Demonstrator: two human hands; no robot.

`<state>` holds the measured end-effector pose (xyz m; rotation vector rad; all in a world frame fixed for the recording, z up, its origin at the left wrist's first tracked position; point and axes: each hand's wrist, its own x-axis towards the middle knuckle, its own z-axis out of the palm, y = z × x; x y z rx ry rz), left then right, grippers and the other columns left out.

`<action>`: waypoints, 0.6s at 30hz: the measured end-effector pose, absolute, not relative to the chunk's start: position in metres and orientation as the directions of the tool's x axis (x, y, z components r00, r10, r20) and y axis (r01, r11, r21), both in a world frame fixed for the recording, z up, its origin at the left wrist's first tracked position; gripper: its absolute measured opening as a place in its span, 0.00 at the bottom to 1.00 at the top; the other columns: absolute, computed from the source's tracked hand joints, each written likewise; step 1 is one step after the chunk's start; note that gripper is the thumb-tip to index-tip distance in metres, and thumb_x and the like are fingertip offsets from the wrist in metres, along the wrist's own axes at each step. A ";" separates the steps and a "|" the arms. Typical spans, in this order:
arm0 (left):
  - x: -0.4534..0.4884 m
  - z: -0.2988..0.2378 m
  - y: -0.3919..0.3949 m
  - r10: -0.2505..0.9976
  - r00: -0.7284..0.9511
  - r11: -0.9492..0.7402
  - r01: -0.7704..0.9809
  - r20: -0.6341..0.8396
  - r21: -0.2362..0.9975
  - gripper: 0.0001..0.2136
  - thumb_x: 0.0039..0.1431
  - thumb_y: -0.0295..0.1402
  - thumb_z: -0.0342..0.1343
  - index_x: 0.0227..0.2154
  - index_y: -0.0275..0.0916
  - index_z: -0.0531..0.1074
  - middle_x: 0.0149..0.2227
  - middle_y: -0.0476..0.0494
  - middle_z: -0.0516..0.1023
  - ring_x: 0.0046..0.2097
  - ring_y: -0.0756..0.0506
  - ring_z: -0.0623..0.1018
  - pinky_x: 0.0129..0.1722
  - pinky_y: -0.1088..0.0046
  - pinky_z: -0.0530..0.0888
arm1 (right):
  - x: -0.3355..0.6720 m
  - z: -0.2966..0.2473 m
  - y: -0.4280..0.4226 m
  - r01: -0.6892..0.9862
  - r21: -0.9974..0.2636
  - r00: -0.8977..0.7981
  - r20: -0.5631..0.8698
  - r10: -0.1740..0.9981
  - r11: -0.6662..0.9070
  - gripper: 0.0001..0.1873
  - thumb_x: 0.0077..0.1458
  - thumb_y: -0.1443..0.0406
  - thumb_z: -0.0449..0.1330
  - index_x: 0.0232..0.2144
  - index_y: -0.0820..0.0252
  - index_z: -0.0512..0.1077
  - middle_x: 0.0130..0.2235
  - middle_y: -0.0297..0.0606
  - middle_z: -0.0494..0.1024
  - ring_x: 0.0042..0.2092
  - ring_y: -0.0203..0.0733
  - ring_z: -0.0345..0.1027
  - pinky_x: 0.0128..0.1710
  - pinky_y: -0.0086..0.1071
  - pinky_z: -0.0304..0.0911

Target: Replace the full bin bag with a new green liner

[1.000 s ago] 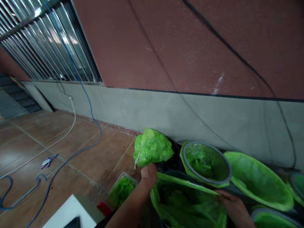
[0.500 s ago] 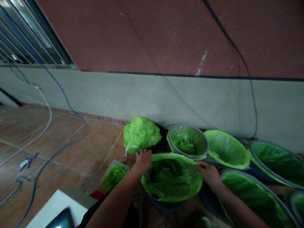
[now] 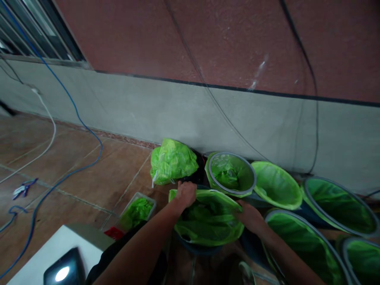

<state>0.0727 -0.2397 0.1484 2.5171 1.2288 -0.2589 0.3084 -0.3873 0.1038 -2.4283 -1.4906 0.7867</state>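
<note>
A bin lined with a bright green plastic bag (image 3: 208,227) stands on the floor just in front of me. My left hand (image 3: 185,194) grips the bag's rim on the left side, fingers closed round the plastic. On the right side my right hand (image 3: 251,217) pinches the rim as well. The two sides of the bag's mouth are drawn toward each other. A tied, full green bag (image 3: 172,161) lies against the wall just behind my left hand.
Several more bins with green liners (image 3: 231,174) (image 3: 277,185) (image 3: 338,206) (image 3: 303,241) line the grey wall base to the right. A clear box of green bags (image 3: 137,210) sits on the tiled floor to the left. Blue (image 3: 74,114) and white cables (image 3: 47,130) cross the floor. A white table corner (image 3: 50,257) is at bottom left.
My left hand has moved from beside the tied bag onto the liner's left rim. My right hand has slid inward, and the bag's mouth has narrowed. The view has shifted right and down.
</note>
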 end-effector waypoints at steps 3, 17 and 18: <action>0.074 0.147 -0.242 0.718 0.634 -0.596 0.773 -0.286 0.217 0.13 0.61 0.27 0.47 0.40 0.35 0.77 0.45 0.35 0.80 0.50 0.38 0.78 0.55 0.57 0.69 | 0.292 0.109 -0.379 0.853 -0.278 0.390 -0.225 0.893 -0.442 0.31 0.50 0.62 0.61 0.57 0.65 0.68 0.48 0.51 0.80 0.47 0.53 0.75 0.47 0.39 0.66; 0.073 0.146 -0.252 0.652 0.698 -0.645 0.716 -0.295 0.269 0.12 0.58 0.27 0.49 0.40 0.36 0.76 0.44 0.35 0.79 0.50 0.36 0.77 0.56 0.53 0.68 | 0.248 0.100 -0.328 0.951 -0.293 0.084 -0.062 0.995 -0.098 0.24 0.57 0.76 0.48 0.53 0.66 0.73 0.51 0.48 0.79 0.54 0.49 0.71 0.60 0.39 0.56; 0.073 0.144 -0.253 0.647 0.703 -0.642 0.711 -0.296 0.285 0.12 0.58 0.27 0.49 0.40 0.36 0.76 0.44 0.35 0.79 0.50 0.36 0.77 0.56 0.53 0.68 | 0.247 0.098 -0.328 0.953 -0.285 0.081 -0.079 0.994 -0.100 0.24 0.56 0.77 0.48 0.50 0.65 0.75 0.48 0.48 0.81 0.52 0.48 0.72 0.59 0.39 0.57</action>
